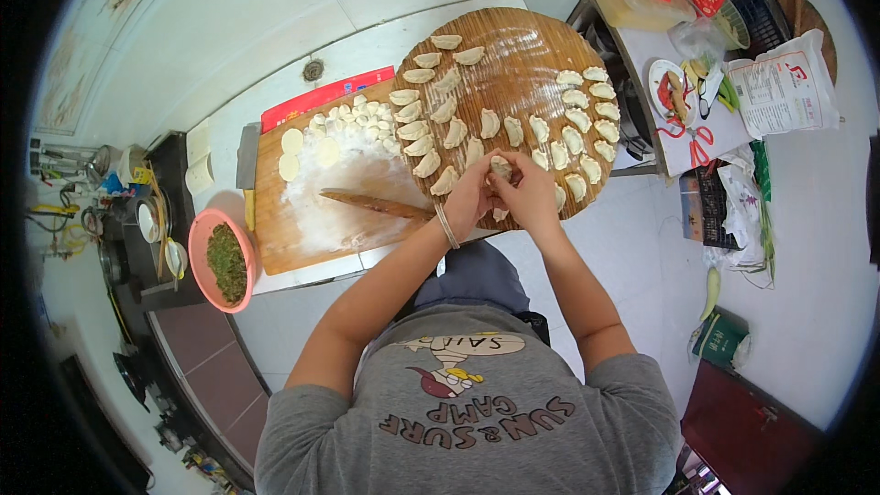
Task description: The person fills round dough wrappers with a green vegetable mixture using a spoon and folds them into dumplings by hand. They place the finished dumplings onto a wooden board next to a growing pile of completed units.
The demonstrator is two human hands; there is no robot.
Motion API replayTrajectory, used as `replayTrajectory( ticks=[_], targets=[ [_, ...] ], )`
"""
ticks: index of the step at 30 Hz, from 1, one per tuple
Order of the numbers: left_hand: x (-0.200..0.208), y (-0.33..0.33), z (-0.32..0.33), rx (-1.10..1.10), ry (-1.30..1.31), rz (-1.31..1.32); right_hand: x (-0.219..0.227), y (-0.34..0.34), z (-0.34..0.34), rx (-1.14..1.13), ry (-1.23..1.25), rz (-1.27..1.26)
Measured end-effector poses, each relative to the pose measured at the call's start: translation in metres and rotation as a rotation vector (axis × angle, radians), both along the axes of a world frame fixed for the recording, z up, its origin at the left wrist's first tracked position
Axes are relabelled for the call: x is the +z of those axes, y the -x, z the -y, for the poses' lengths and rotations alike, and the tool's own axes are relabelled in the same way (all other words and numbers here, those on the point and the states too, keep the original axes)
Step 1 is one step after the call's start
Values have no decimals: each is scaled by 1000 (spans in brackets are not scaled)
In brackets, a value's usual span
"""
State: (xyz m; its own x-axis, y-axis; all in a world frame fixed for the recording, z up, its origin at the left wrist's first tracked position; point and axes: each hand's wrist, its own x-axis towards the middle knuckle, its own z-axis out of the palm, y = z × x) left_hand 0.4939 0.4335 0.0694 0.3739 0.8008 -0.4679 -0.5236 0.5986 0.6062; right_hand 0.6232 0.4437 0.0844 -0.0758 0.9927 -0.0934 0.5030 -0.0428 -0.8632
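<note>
My left hand [469, 196] and my right hand [532, 192] meet over the near edge of a round wooden board [513, 55]. Pinched between the fingers of both is a dumpling [500, 167], its wrapper folded around dark filling. Rows of finished dumplings [575, 119] lie on the board, along its left side, middle and right. Left of it, a floured cutting board [275, 252] bears small dough pieces [357, 119], several flat round wrappers [291, 141] and a wooden rolling pin [376, 203], whose right end lies close to my left wrist.
A pink bowl [199, 252] of green filling [226, 266] stands left of the cutting board. A cleaver [247, 160] lies along that board's left edge. On the right-hand table are red-handled scissors [694, 136], a plate [662, 73], a plastic box [632, 5] and a white sack [779, 87].
</note>
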Motion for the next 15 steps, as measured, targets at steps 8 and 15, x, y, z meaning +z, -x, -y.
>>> replayTrajectory(
  ticks=[8,15],
  targets=[
    [-20,-17,-30,-5,20,-143,-48,-87,-113,-75,-295,273],
    [-24,-15,-44,22,68,-200,-75,-84,-139,23,-152,563]
  ],
)
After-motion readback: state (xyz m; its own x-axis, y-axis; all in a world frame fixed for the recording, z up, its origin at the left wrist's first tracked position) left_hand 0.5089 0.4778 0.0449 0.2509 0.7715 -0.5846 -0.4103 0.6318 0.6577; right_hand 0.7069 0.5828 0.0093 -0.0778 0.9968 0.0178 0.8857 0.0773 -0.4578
